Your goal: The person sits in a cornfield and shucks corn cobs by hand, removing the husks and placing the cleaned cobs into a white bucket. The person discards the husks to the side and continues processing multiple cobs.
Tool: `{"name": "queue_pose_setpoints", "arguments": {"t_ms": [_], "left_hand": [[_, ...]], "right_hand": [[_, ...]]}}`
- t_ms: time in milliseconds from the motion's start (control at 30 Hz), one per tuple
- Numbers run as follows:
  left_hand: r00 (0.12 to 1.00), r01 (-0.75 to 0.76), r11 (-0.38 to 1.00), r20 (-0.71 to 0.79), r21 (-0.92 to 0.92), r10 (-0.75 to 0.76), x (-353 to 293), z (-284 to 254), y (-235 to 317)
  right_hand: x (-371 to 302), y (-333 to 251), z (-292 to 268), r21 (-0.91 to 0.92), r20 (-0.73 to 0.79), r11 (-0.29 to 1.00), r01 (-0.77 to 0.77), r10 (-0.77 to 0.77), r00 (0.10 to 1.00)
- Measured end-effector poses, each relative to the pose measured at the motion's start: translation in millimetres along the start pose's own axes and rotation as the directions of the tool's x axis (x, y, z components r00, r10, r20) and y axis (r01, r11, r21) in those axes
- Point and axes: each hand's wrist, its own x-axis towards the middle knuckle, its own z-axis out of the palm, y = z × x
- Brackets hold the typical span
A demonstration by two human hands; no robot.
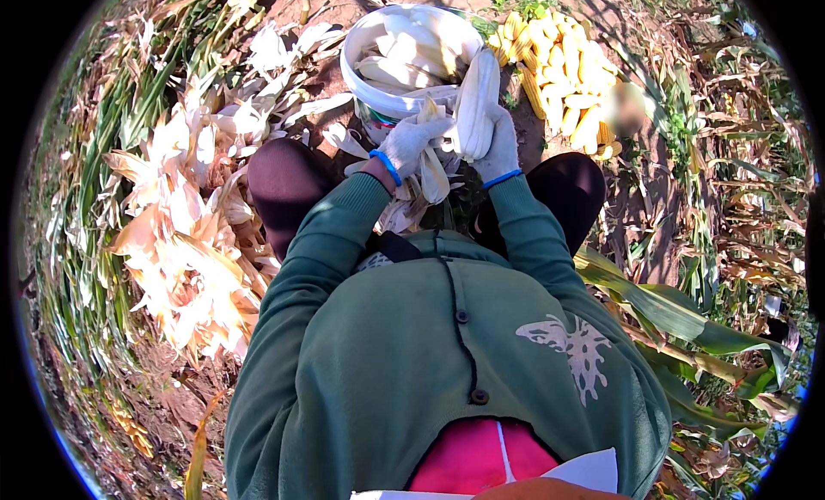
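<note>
A pale, whitish ear of corn (475, 104) stands tilted between my hands, its top up against the bucket's right side. My right hand (500, 147), in a white glove with a blue cuff, is wrapped round its right side. My gloved left hand (406, 146) is closed on a corn husk (434, 175) at the ear's lower left. Pale husk leaves hang below that hand. Just beyond, a white bucket (351, 74) holds several pale ears of corn (412, 49); whether all are bare of husk I cannot tell.
A heap of yellow corn ears (559, 70) lies on the soil right of the bucket. To the left spreads a large pile of dry husks (193, 233). My knees (288, 186) flank the work. Green corn leaves (662, 311) lie at the right, with dry stalks farther out.
</note>
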Motion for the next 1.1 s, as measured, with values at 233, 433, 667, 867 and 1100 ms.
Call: {"name": "queue_pose_setpoints", "arguments": {"t_ms": [233,433,667,867,1100], "left_hand": [[0.979,-0.168,0.985,-0.111,0.037,0.171,-7,10,1],[0.893,-0.324,0.946,-0.323,0.023,0.313,-3,10,1],[0.963,-0.238,0.946,-0.176,-0.219,0.202,-9,12,11],[0.750,-0.479,0.785,-0.283,0.392,0.598,-9,2,44],[0.083,-0.264,0.082,-0.062,0.961,0.995,-112,-87,192]], "right_hand": [[10,8,-14,0.079,-0.002,0.996,0.034,-0.034,0.999],[4,8,3,0.105,-0.081,0.991,0.088,-0.079,0.994],[24,14,-25,0.249,-0.286,0.960,0.132,-0.057,0.957],[45,-31,-73,0.206,-0.500,0.935,0.289,-0.153,0.852],[24,-20,-29,0.255,-0.338,0.957,0.141,-0.049,0.940]]}}
